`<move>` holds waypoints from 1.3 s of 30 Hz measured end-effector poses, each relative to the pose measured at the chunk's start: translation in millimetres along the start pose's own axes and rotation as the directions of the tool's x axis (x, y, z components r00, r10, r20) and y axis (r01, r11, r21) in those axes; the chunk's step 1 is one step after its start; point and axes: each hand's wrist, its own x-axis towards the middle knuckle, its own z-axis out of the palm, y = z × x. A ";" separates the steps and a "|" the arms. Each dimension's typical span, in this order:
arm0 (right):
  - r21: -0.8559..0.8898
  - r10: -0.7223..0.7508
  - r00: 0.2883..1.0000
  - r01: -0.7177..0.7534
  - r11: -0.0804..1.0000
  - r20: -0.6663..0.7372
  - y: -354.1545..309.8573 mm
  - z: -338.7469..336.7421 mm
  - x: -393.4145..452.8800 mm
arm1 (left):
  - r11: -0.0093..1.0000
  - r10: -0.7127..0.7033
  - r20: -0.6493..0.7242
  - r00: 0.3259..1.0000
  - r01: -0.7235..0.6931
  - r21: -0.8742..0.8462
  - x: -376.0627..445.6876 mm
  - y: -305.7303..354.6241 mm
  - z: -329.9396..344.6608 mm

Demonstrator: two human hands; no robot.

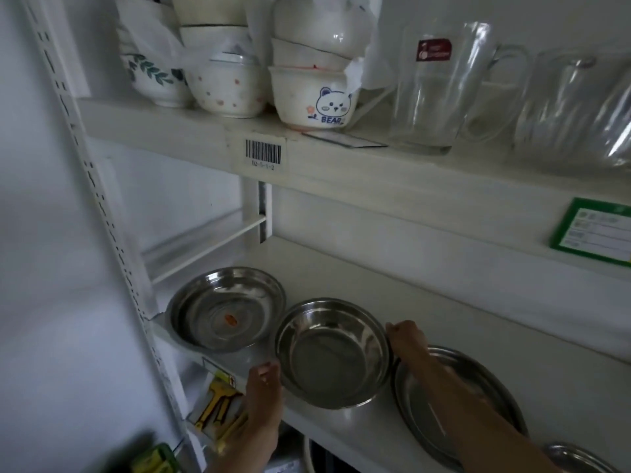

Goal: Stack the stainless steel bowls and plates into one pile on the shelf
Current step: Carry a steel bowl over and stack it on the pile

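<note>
Middle steel bowl: sitting centre-front on the lower shelf, both hands bracing its rim. Left hand is pressing at 8 o'clock, right hand gripping at 3 o'clock. Left steel bowl, marked with an orange sticker, is lying at 10 o'clock, rims nearly touching. Steel plate is lying at 4 o'clock under the right forearm. Left hand nearer that bowl, the likely stacking target.

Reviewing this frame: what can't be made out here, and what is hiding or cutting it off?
- Large steel plate, head view: its middle is crossed by the right forearm, its lower part cut by the frame edge.
- Another steel piece at the bottom right corner: mostly cut off.
- Green label: text blurred.
- Whether the left hand and right hand actually grip the middle bowl: unclear.
</note>
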 end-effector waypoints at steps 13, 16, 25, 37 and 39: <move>-0.070 -0.032 0.999 0.030 0.997 -0.033 0.5 9.9 -1.5 | 0.993 0.112 -0.014 0.994 -0.112 -0.032 -0.7 2.0 5.7; -0.027 -0.050 0.998 0.049 0.998 -0.032 5.0 6.6 -2.8 | 0.991 0.122 -0.012 0.993 -0.122 -0.051 -1.7 2.5 6.5; 0.180 -0.108 0.985 0.131 0.975 -0.132 -6.4 -14.8 -3.1 | 0.949 0.295 0.033 0.955 -0.288 -0.127 -6.2 33.5 10.0; 0.495 -0.147 0.978 0.203 0.845 -0.150 -97.0 5.8 -10.8 | 0.891 0.414 -0.027 0.910 -0.411 -0.195 25.7 105.3 -33.5; 0.522 -0.153 0.980 0.199 0.830 -0.130 -114.4 18.2 -13.0 | 0.889 0.420 -0.069 0.905 -0.426 -0.167 35.5 114.2 -46.9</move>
